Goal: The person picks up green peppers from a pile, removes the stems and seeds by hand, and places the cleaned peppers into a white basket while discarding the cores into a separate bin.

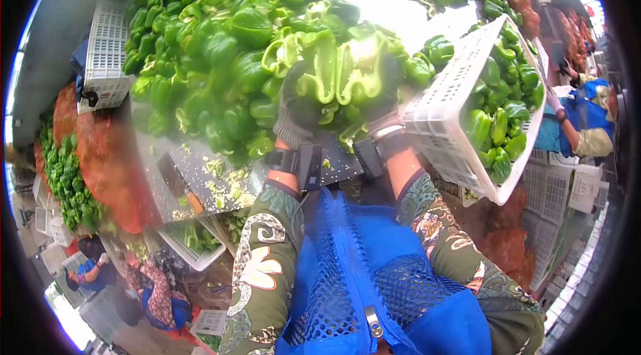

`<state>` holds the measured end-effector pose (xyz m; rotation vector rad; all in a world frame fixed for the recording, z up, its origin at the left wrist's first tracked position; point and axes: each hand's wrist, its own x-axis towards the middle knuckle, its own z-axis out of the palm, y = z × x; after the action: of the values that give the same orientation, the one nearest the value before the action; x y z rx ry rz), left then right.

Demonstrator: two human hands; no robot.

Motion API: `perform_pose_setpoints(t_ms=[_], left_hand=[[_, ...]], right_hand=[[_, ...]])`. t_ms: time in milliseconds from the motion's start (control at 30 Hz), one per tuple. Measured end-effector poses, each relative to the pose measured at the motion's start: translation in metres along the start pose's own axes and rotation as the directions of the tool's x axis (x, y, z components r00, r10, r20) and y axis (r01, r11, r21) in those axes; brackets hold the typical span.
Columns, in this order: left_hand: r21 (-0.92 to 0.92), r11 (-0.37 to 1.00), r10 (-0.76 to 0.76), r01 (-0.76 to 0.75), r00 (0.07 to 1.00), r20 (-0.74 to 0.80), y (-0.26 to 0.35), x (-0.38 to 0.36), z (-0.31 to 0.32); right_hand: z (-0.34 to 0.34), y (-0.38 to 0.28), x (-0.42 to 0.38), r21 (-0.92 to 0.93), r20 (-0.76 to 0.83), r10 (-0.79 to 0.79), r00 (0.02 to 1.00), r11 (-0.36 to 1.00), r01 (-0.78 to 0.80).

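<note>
Both hands wear dark-palmed gloves at the near edge of a heap of green peppers (220,54). My left hand (298,104) is closed round one half of an opened pepper (317,74), its pale inside facing up. In my right hand (385,91) is the other pepper half (360,71), also inside up. The two halves are side by side between the hands. A knife (180,185) with a wooden handle lies on the metal table (150,161), left of my left hand, near scattered seeds and cores (230,181).
A white crate (434,118) of green peppers tilts beside my right hand. Red mesh sacks (110,168) stand at the left, near another white crate (107,54). A low crate (200,255) sits below the table edge. Other people (594,111) are at the far right and lower left.
</note>
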<state>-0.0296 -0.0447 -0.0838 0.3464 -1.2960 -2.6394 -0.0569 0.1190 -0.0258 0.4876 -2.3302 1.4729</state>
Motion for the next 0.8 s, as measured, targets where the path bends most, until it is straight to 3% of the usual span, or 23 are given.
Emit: perform_pose_setpoints(t_ms=[100,167,200,267,300,333,367,400,433,467,500,567,600,633,667,700,733,800], left_hand=[[-0.432,0.893,-0.127,0.125,0.992,0.024,0.007,-0.010,0.044],[-0.764,0.537,-0.326,0.357,0.924,0.202,0.033,-0.009,0.076],[-0.736,0.609,-0.336,0.295,0.937,0.098,0.015,-0.001,0.063],[-0.363,0.916,-0.198,0.169,0.979,-0.045,0.001,0.000,0.052],[-0.335,0.926,-0.184,0.171,0.983,-0.007,0.014,-0.012,0.062],[-0.307,0.936,-0.170,0.171,0.985,0.030,0.028,-0.023,0.071],[-0.035,0.998,-0.046,0.048,0.998,0.052,0.016,-0.023,0.048],[0.234,0.968,0.079,-0.094,0.994,0.073,0.005,-0.022,0.026],[0.154,0.987,0.037,-0.045,0.998,0.058,0.020,-0.027,0.032],[0.071,0.997,-0.005,0.002,0.999,0.043,0.035,-0.033,0.040],[0.046,0.999,-0.015,0.013,0.999,0.036,0.039,-0.036,0.040],[-0.006,0.999,-0.034,0.034,0.999,0.022,0.046,-0.044,0.041],[-0.197,0.973,-0.120,0.124,0.992,0.036,0.073,-0.055,0.075],[-0.381,0.900,-0.200,0.210,0.978,0.065,0.087,-0.063,0.093],[-0.134,0.988,-0.070,0.073,0.997,0.022,0.073,-0.066,0.076],[0.131,0.990,0.061,-0.058,0.998,-0.021,0.060,-0.070,0.058],[0.364,0.922,0.152,-0.131,0.988,-0.029,0.062,-0.069,0.054],[0.590,0.785,0.188,-0.188,0.980,0.062,0.066,-0.079,0.067]], right_hand=[[-0.007,0.021,-0.015,-0.045,-0.056,0.036,0.998,0.998,-0.038],[-0.010,0.040,-0.018,-0.056,-0.072,0.043,0.997,0.997,-0.047],[-0.013,0.044,-0.015,-0.013,-0.074,0.086,0.994,0.996,-0.087],[-0.030,0.042,0.007,0.266,-0.007,0.314,0.949,0.916,-0.301],[-0.039,0.040,0.021,0.394,0.058,0.408,0.911,0.829,-0.396],[-0.050,0.038,0.028,0.331,0.081,0.348,0.934,0.874,-0.355],[-0.061,0.035,0.035,0.270,0.104,0.287,0.952,0.913,-0.305],[-0.074,0.032,0.040,0.019,0.124,0.062,0.990,0.998,-0.065],[-0.078,0.031,0.044,-0.219,0.191,-0.160,0.969,0.955,0.201],[-0.063,0.034,0.043,0.217,0.204,0.254,0.946,0.930,-0.296],[-0.048,0.038,0.041,0.645,0.182,0.623,0.760,0.508,-0.571],[-0.022,0.048,0.042,0.315,0.150,0.610,0.778,0.717,-0.622],[-0.009,0.079,0.029,0.148,0.179,0.432,0.884,0.876,-0.458],[-0.009,0.082,0.032,0.163,0.309,0.444,0.841,0.847,-0.507],[-0.010,0.085,0.036,0.165,0.432,0.443,0.785,0.817,-0.552],[-0.015,0.081,0.043,0.156,0.547,0.428,0.720,0.792,-0.590],[-0.029,0.055,0.044,0.298,0.448,0.410,0.794,0.769,-0.565],[-0.055,0.021,0.046,0.567,0.502,0.115,0.857,0.705,-0.426]])
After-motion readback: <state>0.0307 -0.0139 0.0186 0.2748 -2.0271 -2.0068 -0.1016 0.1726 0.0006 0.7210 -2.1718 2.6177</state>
